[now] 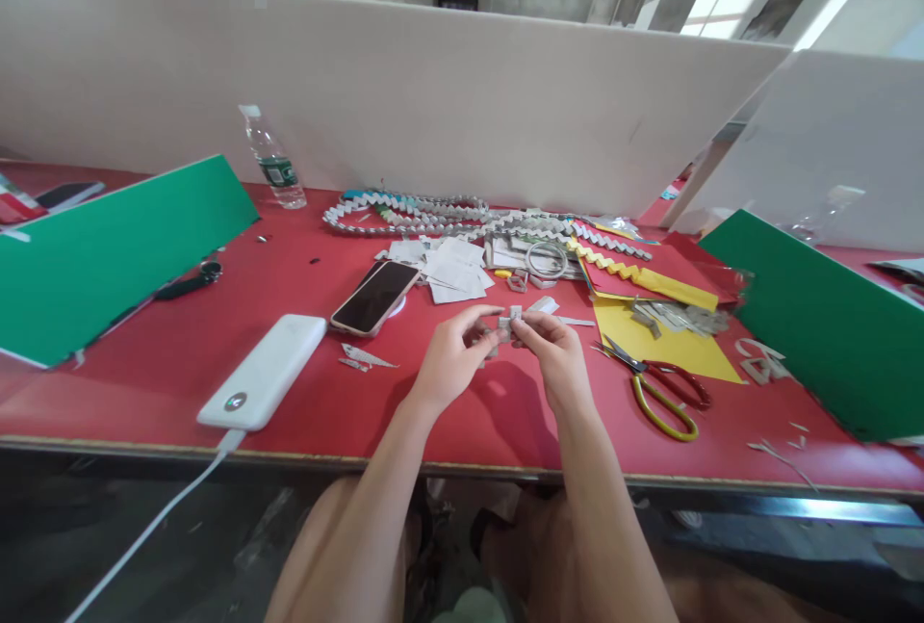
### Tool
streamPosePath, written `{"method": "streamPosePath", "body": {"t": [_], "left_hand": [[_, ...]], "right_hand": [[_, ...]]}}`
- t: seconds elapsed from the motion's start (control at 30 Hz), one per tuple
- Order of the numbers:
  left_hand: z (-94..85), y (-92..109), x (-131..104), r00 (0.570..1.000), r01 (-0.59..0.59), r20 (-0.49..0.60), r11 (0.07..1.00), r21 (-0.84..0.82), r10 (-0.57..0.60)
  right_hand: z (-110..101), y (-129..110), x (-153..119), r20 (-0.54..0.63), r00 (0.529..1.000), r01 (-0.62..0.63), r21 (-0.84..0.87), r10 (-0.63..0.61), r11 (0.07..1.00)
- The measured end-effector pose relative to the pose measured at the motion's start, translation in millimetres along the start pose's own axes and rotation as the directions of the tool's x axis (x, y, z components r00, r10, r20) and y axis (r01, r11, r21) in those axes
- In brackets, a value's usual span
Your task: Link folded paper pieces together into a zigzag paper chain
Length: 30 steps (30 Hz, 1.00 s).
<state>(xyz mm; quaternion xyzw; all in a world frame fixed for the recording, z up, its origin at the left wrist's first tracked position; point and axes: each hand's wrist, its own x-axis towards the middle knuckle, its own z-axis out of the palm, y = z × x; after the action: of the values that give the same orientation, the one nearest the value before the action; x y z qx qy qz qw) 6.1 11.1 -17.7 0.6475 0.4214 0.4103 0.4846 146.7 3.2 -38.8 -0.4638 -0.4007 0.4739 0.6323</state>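
Between my hands, over the red table, is a small folded-paper chain (503, 324) in grey and white. My left hand (459, 346) pinches its left part between thumb and fingers, and a bit of it hangs below the thumb. The thumb and fingertips of my right hand (552, 342) close on its right end. Just beyond my hands lie folded paper pieces (544, 304) and a thin paper strip (576, 322). Scissors (660, 392) with one yellow and one red handle rest open to the right of my right hand.
A phone (376, 298) and a white power bank (264, 373) with a cable lie left. Long zigzag paper chains (404, 219), paper sheets (456, 267) and a tape-like ring (547, 259) are behind. Green boards (130, 257) stand at both sides; a water bottle (274, 161) stands back left.
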Motion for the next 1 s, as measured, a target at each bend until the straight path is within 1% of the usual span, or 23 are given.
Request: {"method": "streamPosePath", "body": {"t": [0.2, 0.37, 0.57, 0.8, 0.9, 1.0], "left_hand": [[-1.5, 1, 2, 0.999, 0.033, 0.041, 0.999, 0.007, -0.033], [-3.8, 6, 0, 0.996, 0.058, 0.071, 0.998, -0.033, -0.055], [0.3, 6, 0, 0.999, 0.018, 0.039, 1.000, 0.021, -0.018], [5.2, 6, -2, 1.000, -0.022, 0.000, 0.989, 0.145, 0.023], [7.2, 3, -1, 1.000, -0.021, -0.020, 0.989, 0.149, 0.024], [6.1, 1, 0, 1.000, -0.009, -0.006, 0.991, 0.133, 0.010]], "right_hand": [[7, 7, -2, -0.057, 0.994, 0.099, 0.055, -0.095, 0.994], [15, 11, -5, -0.114, 0.985, 0.141, 0.110, -0.128, 0.984], [19, 14, -5, -0.191, 0.973, 0.157, 0.161, -0.126, 0.974], [20, 16, -3, -0.199, 0.977, 0.130, 0.256, -0.079, 0.958], [22, 18, -3, -0.219, 0.974, 0.125, 0.297, -0.059, 0.947], [23, 20, -2, -0.241, 0.970, 0.121, 0.317, -0.043, 0.941]]}}
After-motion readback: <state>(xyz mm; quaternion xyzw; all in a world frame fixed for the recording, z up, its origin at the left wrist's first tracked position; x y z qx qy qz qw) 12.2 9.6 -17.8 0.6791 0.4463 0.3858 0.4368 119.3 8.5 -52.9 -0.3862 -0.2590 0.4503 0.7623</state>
